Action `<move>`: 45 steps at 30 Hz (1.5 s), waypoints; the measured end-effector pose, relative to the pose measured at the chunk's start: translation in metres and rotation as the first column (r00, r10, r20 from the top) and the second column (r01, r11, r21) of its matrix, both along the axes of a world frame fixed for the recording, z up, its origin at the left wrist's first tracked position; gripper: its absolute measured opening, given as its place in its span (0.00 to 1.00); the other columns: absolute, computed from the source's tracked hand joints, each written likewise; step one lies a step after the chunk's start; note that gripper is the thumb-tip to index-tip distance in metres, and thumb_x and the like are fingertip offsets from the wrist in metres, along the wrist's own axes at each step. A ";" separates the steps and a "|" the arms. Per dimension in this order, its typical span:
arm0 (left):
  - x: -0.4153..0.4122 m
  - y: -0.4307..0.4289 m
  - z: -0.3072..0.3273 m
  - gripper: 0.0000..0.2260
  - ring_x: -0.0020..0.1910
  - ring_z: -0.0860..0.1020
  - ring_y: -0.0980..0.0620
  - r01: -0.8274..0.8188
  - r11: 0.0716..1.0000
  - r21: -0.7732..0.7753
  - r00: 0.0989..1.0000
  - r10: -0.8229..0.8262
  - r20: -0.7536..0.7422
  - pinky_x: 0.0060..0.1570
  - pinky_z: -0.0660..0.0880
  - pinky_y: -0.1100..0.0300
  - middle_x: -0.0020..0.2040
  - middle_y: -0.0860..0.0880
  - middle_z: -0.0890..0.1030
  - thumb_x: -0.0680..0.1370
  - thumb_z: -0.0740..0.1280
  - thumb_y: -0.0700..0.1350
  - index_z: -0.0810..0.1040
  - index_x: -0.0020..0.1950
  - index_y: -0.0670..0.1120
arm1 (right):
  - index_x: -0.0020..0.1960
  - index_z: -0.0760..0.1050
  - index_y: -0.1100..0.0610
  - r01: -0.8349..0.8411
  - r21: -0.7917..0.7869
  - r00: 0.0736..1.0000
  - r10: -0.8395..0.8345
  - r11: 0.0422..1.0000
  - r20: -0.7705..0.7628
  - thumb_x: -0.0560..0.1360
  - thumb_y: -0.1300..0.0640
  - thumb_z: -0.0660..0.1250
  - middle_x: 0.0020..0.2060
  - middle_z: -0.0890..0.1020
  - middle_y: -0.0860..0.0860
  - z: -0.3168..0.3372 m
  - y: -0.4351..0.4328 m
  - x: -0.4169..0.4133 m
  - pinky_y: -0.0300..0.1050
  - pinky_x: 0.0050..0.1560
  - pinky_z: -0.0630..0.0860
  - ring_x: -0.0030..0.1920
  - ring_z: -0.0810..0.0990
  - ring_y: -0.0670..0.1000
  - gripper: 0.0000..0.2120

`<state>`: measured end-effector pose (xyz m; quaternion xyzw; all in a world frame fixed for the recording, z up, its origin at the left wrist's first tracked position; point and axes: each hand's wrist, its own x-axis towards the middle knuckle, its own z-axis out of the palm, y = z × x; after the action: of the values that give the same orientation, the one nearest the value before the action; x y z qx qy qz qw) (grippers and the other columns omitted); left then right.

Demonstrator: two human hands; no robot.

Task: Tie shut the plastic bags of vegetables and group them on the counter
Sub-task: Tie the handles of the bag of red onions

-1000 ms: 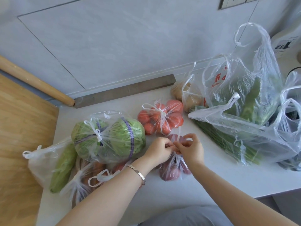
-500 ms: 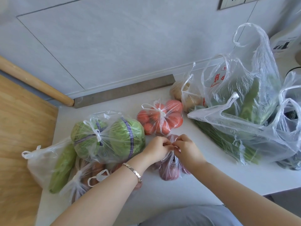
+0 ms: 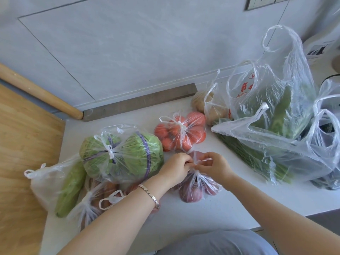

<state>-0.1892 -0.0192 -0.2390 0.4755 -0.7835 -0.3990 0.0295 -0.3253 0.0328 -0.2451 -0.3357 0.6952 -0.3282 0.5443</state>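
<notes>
A small clear bag of red onions (image 3: 193,190) sits on the white counter (image 3: 202,214) in front of me. My left hand (image 3: 176,167) and my right hand (image 3: 214,167) both pinch its handles just above the gathered neck. Beyond the hands lies a tied bag of tomatoes (image 3: 181,133). A tied bag of green cabbages (image 3: 123,155) lies to the left, with a bag holding a green gourd (image 3: 60,183) and a tied bag of brownish vegetables (image 3: 95,199) beside it.
Open bags stand at the right: potatoes (image 3: 209,105), tall leafy greens (image 3: 276,100) and long green stalks (image 3: 257,153). A wooden board (image 3: 22,144) and rolling pin (image 3: 38,92) border the counter's left. The wall is close behind; the front edge is near my body.
My hands have stayed at the onion bag's neck, working the handles. The right hand's fingers have shifted and the neck looks more tightly gathered. Other bags have not moved.
</notes>
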 end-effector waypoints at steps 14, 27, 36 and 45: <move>0.000 0.009 -0.010 0.09 0.30 0.67 0.59 -0.309 0.816 0.488 0.929 0.369 -0.028 0.26 0.63 0.72 0.31 0.54 0.70 0.79 0.61 0.45 0.77 0.56 0.44 | 0.40 0.84 0.53 -0.152 -0.176 0.985 0.135 0.973 -0.105 0.68 0.70 0.71 0.32 0.82 0.40 -0.011 0.008 -0.001 0.25 0.38 0.75 0.32 0.80 0.36 0.13; -0.004 0.012 -0.014 0.08 0.44 0.74 0.52 -0.329 0.831 0.448 0.929 0.370 -0.006 0.40 0.69 0.64 0.43 0.48 0.78 0.79 0.61 0.44 0.79 0.48 0.46 | 0.34 0.79 0.49 -0.250 -0.149 0.954 0.217 0.957 -0.207 0.68 0.68 0.71 0.33 0.81 0.40 -0.006 0.008 0.001 0.27 0.41 0.75 0.34 0.80 0.36 0.14; -0.002 0.011 -0.011 0.11 0.38 0.71 0.54 -0.327 0.827 0.458 0.933 0.358 0.020 0.40 0.67 0.64 0.41 0.46 0.79 0.79 0.62 0.46 0.79 0.54 0.42 | 0.47 0.82 0.60 -0.393 -0.217 0.848 0.261 0.893 -0.462 0.72 0.61 0.68 0.40 0.82 0.49 -0.016 0.012 0.003 0.26 0.42 0.70 0.39 0.78 0.40 0.06; 0.011 0.004 -0.015 0.08 0.42 0.78 0.50 -0.169 0.986 0.016 0.979 0.165 0.122 0.42 0.72 0.60 0.43 0.47 0.83 0.78 0.63 0.43 0.81 0.46 0.42 | 0.34 0.74 0.47 -0.689 -0.007 0.328 0.302 0.725 -0.895 0.70 0.48 0.58 0.32 0.78 0.41 -0.033 0.036 -0.004 0.37 0.39 0.74 0.36 0.78 0.46 0.10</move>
<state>-0.1781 -0.0149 -0.2542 0.5631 -0.7358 -0.3759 0.0095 -0.3296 0.0685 -0.2785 -0.7511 0.6447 -0.0626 0.1275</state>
